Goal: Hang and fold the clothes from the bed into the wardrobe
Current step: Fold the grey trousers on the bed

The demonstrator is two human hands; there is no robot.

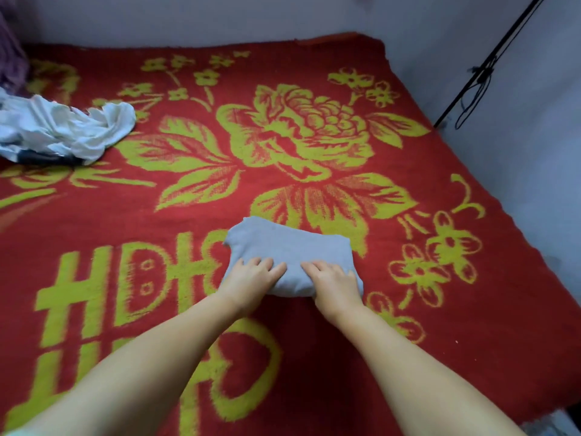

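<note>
A small grey garment (289, 247) lies folded into a compact rectangle on the red blanket with yellow flowers (314, 136) that covers the bed. My left hand (251, 278) rests on the garment's near left part, its fingers lying on top and its thumb hidden at the edge. My right hand (333, 278) holds the near right edge, fingers on top and bent over the fold. A crumpled pile of white clothes (63, 130) with something dark beneath it lies at the far left of the bed.
Pale walls (440, 33) close the bed at the back and right. A black rod with a hanging cord (481, 73) leans against the right wall. A purple fabric (11, 51) sits at the far left corner.
</note>
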